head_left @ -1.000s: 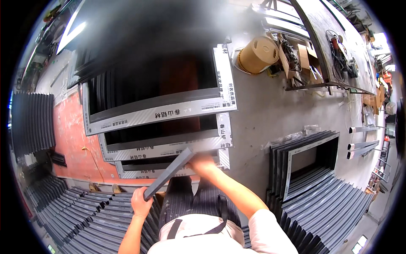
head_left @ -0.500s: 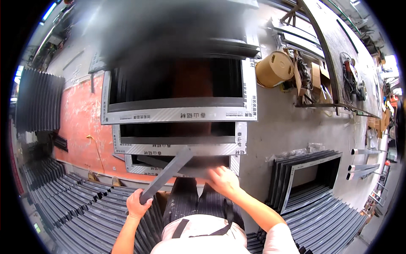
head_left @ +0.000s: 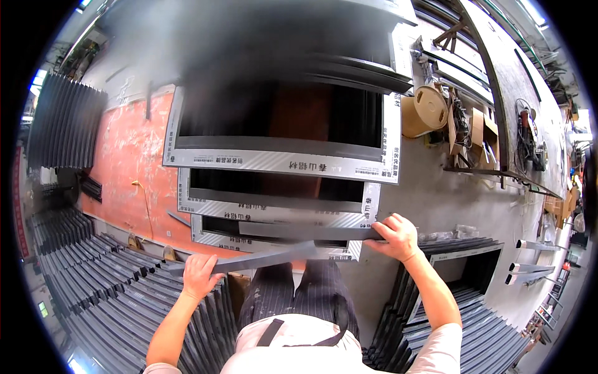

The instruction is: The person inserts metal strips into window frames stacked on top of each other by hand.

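Observation:
My left hand (head_left: 199,276) is closed around one end of a flat grey metal bar (head_left: 271,257), which slants up to the right in front of my legs. A second grey metal bar (head_left: 305,233) lies nearly level, its right end gripped by my right hand (head_left: 395,238). The second bar crosses in front of the nearest of several dark rectangular frames (head_left: 280,165), stacked stepwise and faced with printed white film. In the picture the tip of the left bar comes close below the right bar; whether they touch I cannot tell.
Rows of dark grey profiles (head_left: 124,299) lie at the lower left. More frames (head_left: 461,255) lean at the right. Beyond them stand a tan drum (head_left: 427,112), cardboard boxes (head_left: 483,131) and a workbench (head_left: 529,118) with tools. Orange-red sheeting (head_left: 134,156) covers part of the left floor.
My right hand has moved right and up, now gripping a second bar. The left bar has swung down from a steep slant to a shallow one. The view has shifted slightly.

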`<action>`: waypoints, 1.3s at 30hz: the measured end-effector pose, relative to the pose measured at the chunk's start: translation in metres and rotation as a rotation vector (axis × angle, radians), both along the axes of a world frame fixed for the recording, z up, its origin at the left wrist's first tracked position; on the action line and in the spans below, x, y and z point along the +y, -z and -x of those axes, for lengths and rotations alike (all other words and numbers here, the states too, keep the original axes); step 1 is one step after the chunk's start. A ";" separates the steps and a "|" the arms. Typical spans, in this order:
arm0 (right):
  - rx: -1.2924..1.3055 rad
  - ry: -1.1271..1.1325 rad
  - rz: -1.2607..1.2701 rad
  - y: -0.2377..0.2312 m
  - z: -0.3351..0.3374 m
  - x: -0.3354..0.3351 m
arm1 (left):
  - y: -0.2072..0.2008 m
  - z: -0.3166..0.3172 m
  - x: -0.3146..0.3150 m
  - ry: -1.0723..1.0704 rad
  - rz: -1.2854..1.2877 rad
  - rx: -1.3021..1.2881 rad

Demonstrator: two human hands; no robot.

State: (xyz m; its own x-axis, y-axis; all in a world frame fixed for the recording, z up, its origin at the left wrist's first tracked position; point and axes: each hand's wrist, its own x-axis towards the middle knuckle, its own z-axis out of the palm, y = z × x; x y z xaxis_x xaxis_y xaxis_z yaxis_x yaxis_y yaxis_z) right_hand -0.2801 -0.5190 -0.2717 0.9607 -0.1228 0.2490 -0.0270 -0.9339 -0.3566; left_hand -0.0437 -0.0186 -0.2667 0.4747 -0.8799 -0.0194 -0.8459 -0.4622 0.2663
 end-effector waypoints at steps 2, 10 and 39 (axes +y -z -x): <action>-0.046 0.053 -0.037 -0.002 -0.005 -0.002 | 0.000 -0.004 -0.012 -0.015 -0.004 0.028; 0.095 0.149 -0.030 0.001 -0.005 -0.015 | 0.006 -0.011 -0.056 0.003 -0.078 0.188; 0.569 -0.029 -0.435 0.133 -0.062 0.164 | 0.108 -0.047 -0.117 0.031 -0.319 0.575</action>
State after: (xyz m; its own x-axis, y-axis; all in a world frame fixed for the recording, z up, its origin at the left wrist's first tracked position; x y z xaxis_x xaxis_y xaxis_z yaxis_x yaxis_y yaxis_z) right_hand -0.2179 -0.3546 -0.4049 0.9313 -0.0694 -0.3576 -0.2969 -0.7135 -0.6347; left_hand 0.0029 -0.1354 -0.3750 0.2851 -0.8021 -0.5248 -0.6237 -0.5710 0.5339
